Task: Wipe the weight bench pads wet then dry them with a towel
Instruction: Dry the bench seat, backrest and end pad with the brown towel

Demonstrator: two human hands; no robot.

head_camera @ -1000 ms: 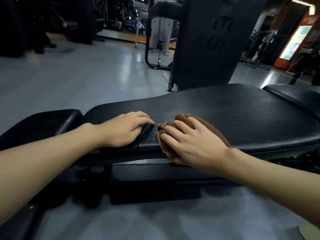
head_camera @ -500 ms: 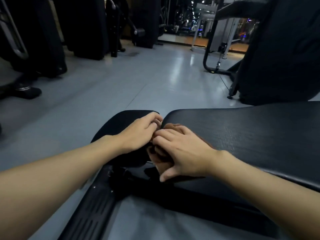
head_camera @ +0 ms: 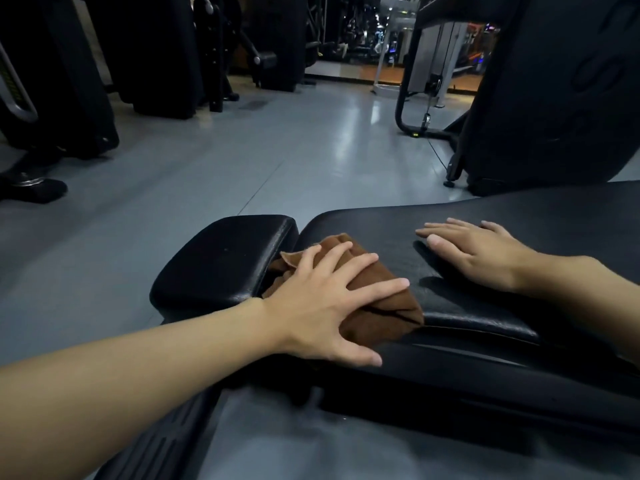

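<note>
A crumpled brown cloth (head_camera: pixel 379 308) lies on the near left end of the long black bench pad (head_camera: pixel 485 216), beside the gap to the small black seat pad (head_camera: pixel 225 258). My left hand (head_camera: pixel 325 306) presses flat on the cloth with fingers spread and the thumb over the pad's front edge. My right hand (head_camera: pixel 481 251) rests palm down on the long pad, fingers straight, to the right of the cloth and apart from it.
The bench's black frame (head_camera: pixel 450 393) runs below the pads toward me. Grey gym floor (head_camera: pixel 277 150) stretches ahead. Dark machines (head_camera: pixel 69 81) stand at the left and a large black machine (head_camera: pixel 554 98) rises behind the bench at right.
The cloth has passed from my right hand to my left hand. My right hand has moved right onto the bare pad. The view has shifted left along the bench.
</note>
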